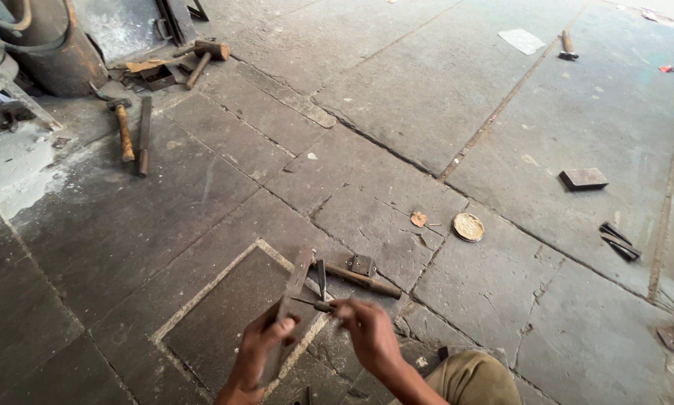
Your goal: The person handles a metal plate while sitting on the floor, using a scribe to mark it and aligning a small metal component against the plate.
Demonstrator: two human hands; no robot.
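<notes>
My left hand (256, 352) grips a long flat metal bar (290, 300) held on edge, slanting up and away from me over the stone floor. My right hand (367, 330) pinches a thin metal tool (313, 304), its tip touching the bar's side. Just beyond the hands, a hammer with a wooden handle (361, 280), a small metal hinge plate (361, 264) and a short dark chisel (321, 276) lie on the floor. My knee in khaki trousers (472, 379) shows at the bottom edge.
A round brass lid (469, 226) lies to the right, with a dark metal block (583, 178) and flat strips (619, 241) farther right. Two hammers (123, 129) (202, 60), a file (143, 135) and a drum (55, 45) sit at the far left.
</notes>
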